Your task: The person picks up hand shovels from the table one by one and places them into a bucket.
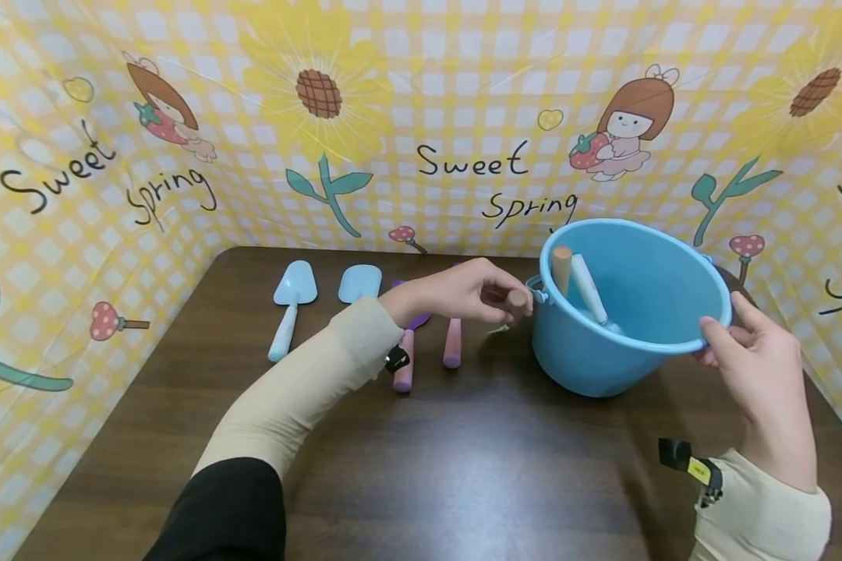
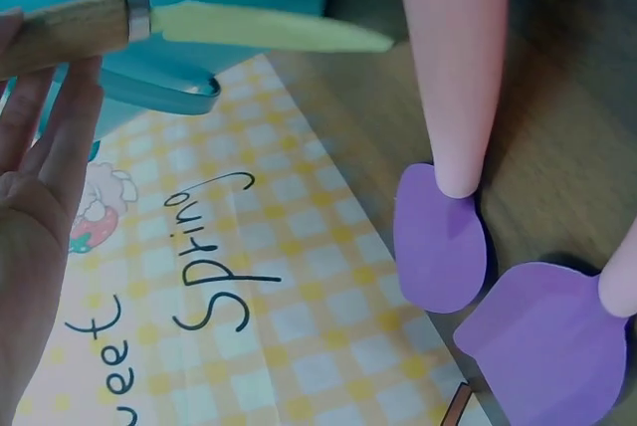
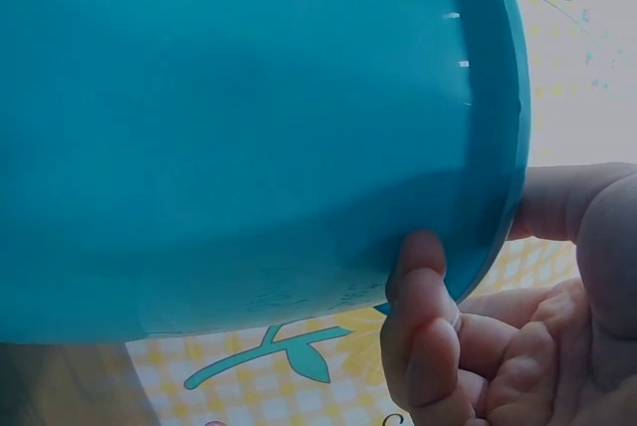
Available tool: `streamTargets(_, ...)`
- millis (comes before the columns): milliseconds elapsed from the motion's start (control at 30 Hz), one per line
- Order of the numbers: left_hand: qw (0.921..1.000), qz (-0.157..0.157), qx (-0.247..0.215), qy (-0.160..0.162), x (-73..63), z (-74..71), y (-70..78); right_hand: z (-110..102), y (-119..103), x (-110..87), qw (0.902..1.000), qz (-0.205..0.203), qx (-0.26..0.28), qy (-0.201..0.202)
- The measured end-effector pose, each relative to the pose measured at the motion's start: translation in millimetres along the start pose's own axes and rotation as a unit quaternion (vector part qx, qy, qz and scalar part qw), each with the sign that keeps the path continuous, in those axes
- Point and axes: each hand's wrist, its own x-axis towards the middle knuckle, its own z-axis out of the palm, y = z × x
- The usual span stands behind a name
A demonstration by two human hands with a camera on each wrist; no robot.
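Note:
In the head view my left hand (image 1: 472, 290) is beside the left wall of a blue bucket (image 1: 589, 366). It holds a small garden tool by its wooden handle; the left wrist view shows its narrow, pointed light-green blade (image 2: 264, 28). My right hand (image 1: 761, 362) grips the bucket's right rim, thumb and fingers on either side of the wall. The bucket stands tilted on the table. Inside it lean a wooden handle (image 1: 561, 269) and a light-blue handle (image 1: 588, 287); their lower ends are partly hidden.
On the dark wooden table (image 1: 463, 467) lie a light-blue trowel (image 1: 293, 292), a light-blue shovel (image 1: 360, 282) and two purple tools with pink handles, one a purple shovel (image 2: 441, 242), partly behind my left arm. A yellow checked cloth (image 1: 449, 101) surrounds the table's back and sides.

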Motion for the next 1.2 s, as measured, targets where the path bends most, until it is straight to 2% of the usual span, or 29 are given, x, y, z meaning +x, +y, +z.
streamTargets(300, 0.9982, 0.031, -0.028, 0.043, -10.1, -1.4, 6.5, 0, -3, -2.4, 0.9998, -0.002, -0.015, -0.013)
streamTargets(433, 0.9959, 0.037, -0.019, 0.080, -13.9, -4.0, 7.1, 0, -3, -2.5, 0.9997, -0.005, -0.017, -0.014)
streamTargets(667, 0.9843, -0.002, -0.040, 0.172, -22.7, -11.6, 2.9, 0, -1, -2.3, 0.9996, -0.005, -0.022, -0.016)
streamTargets(933, 0.9683, -0.011, -0.059, 0.242, -27.6, -17.5, 2.5, -1, 0, -2.0, 0.9997, -0.009, -0.017, -0.015)
streamTargets(1133, 0.9539, -0.056, -0.051, 0.290, -27.6, -21.4, 5.8, -1, 2, 0.0, 0.9998, -0.008, -0.006, -0.017)
streamTargets(1200, 0.9486, -0.062, -0.051, 0.306, -27.6, -22.4, 6.9, -1, 3, 1.4, 0.9998, -0.004, -0.007, -0.018)
